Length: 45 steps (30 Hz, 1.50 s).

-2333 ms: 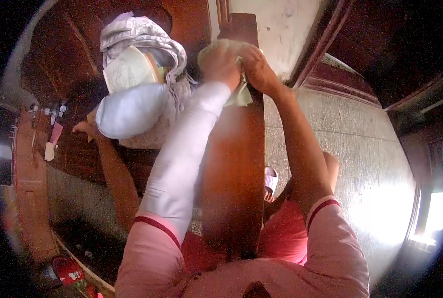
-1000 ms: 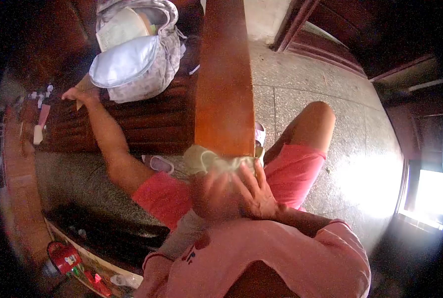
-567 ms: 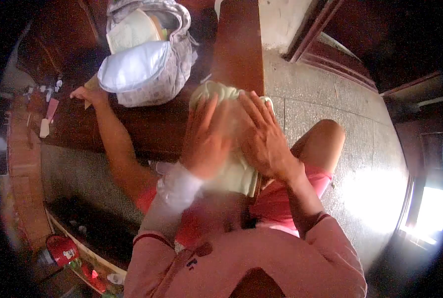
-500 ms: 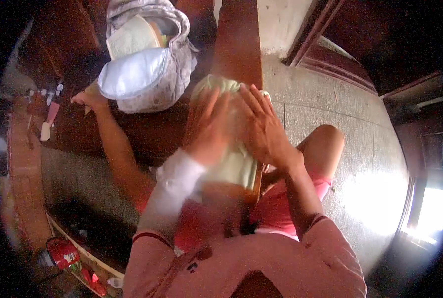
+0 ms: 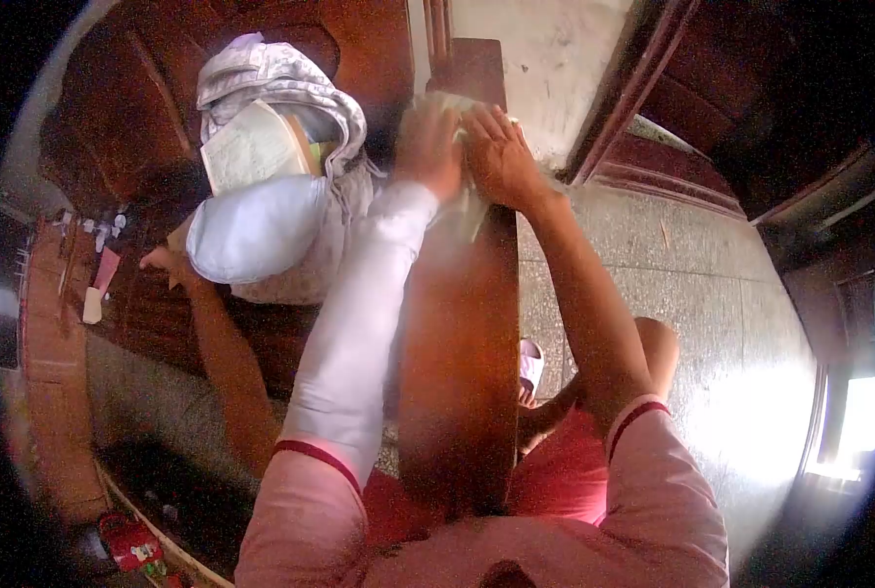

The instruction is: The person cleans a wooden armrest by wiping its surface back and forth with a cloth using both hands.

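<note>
Grey speckled floor (image 5: 653, 250) on the right. Dark brown wooden seat (image 5: 153, 309) on the left. Long reddish-brown wooden plank (image 5: 457, 333) runs near to far in front of me. Open grey-white patterned fabric backpack (image 5: 344, 211) sits on the seat, left of the plank's far part, close by my white-sleeved left forearm. Its pale rounded flap (image 5: 259, 227) hangs open; cream paper book (image 5: 258, 147) sticks out, page marks too faint to read. Thin pale green cloth (image 5: 474, 211) lies on the plank's far part, mostly under my hands. Right hand (image 5: 504, 157): fingers nearly straight, flat on the cloth. Left hand (image 5: 429, 147): on it too, blurred, can't tell if it grips. Red boxy item (image 5: 128, 539), near left: white print, illegible. Pink-and-white slipper (image 5: 530, 365) just right of the plank.
</note>
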Tool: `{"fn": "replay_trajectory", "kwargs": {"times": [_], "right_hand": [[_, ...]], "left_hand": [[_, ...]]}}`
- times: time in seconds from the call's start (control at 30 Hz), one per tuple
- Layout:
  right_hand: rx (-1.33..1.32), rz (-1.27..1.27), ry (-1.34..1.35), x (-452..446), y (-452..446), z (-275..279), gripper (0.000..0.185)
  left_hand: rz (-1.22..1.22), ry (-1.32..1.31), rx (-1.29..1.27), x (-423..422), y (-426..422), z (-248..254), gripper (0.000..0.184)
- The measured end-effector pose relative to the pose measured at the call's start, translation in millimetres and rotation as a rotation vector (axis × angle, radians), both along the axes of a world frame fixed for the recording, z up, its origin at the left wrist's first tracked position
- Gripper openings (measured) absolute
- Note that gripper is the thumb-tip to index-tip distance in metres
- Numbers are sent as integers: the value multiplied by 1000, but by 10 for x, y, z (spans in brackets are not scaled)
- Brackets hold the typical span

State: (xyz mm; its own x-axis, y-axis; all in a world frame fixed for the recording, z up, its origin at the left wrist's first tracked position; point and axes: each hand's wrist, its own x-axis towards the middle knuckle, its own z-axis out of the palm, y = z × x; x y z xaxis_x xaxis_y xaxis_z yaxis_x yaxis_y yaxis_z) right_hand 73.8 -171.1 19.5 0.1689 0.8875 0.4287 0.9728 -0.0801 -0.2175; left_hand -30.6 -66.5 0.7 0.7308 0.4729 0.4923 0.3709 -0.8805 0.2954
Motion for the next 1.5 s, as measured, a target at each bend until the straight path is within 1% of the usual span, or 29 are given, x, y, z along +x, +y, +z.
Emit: {"fn": "replay_trajectory", "kwargs": {"times": [0.07, 0.2, 0.23, 0.27, 0.3, 0.33, 0.37, 0.4, 0.43, 0.47, 0.5, 0.53, 0.6, 0.63, 0.67, 0.73, 0.8, 0.83, 0.87, 0.9, 0.97, 1.03, 1.1, 1.17, 1.2, 1.3, 1.37, 1.43, 1.5], "right_hand": [[108, -59, -116, 168, 241, -170, 48], [176, -110, -244, 321, 526, -247, 50], [189, -118, -261, 327, 581, -232, 50], [306, -130, -333, 358, 682, -271, 43], [191, -121, -244, 337, 700, -190, 45], [76, -112, -153, 324, 699, -96, 47], [-36, -103, -61, 297, 685, 2, 49], [-179, -153, -121, 216, 635, 107, 53], [-204, -135, -88, 135, 580, 152, 53], [-230, -117, -54, 46, 516, 185, 54], [-255, -95, -22, -30, 466, 209, 54], [-169, -83, -112, -44, 505, -19, 55], [-40, 21, 12, -225, 274, -57, 56], [15, 73, 81, -412, 87, -5, 57], [-161, 61, 125, -571, -80, 69, 59], [-515, 41, 193, -936, -427, 584, 64], [-132, 89, 32, -1208, -767, 455, 37], [-72, 115, 14, -1360, -961, 460, 32], [-13, 139, -5, -1511, -1154, 467, 28], [-79, 161, 19, -1658, -1341, 562, 32], [-174, 206, 52, -1937, -1698, 621, 42], [-197, 263, 55, -2198, -2039, 451, 52], [-229, 317, 25, -2387, -2299, 386, 57], [-321, 357, -13, -2524, -2532, 439, 59], [-415, 396, 48, -2550, -2622, 522, 57], [-272, 430, 14, -2593, -2832, 335, 50], [-258, 430, 97, -2593, -2911, 320, 49], [-190, 434, 98, -2550, -2955, 200, 50], [-204, 411, 142, -2509, -2899, 259, 53]], "left_hand": [[39, 40, -58, 129, 89, 98, 49], [9, -168, -259, 391, 410, -75, 50], [13, -251, -197, 438, 449, -123, 47], [16, -333, -134, 488, 485, -167, 44], [16, -415, -67, 507, 485, -155, 42], [-33, -292, -346, 481, 519, -68, 48], [-15, -259, -397, 466, 524, -83, 48], [4, -227, -446, 416, 452, 11, 48], [25, -196, -493, 365, 393, 126, 48], [-21, -149, -716, 239, 327, 210, 62], [-22, -163, -718, 156, 285, 153, 60], [-37, -213, -698, 77, 267, 5, 58], [-66, -292, -660, -186, 136, -251, 53], [-64, -291, -682, -380, -25, -234, 51], [-16, -179, -740, -581, -183, -222, 47], [-61, -180, -829, -1004, -560, -124, 45], [-73, -183, -926, -1443, -962, -105, 44], [-63, -180, -976, -1657, -1182, -97, 44], [-121, -314, -724, -1836, -1458, 47, 39], [-135, -316, -529, -2025, -1646, 125, 38], [-50, -280, -793, -2428, -2099, 66, 40], [-30, -246, -462, -2696, -2452, -111, 41], [-45, -199, -373, -2946, -2790, -129, 46], [-25, -162, -352, -3086, -3071, -183, 48], [-11, -150, -343, -3137, -3185, -225, 50], [77, -127, -363, -3219, -3462, -469, 54], [164, -92, -464, -3235, -3548, -626, 58], [200, -98, -544, -3152, -3491, -461, 61], [130, -275, -501, -2970, -3270, -78, 65]]}}
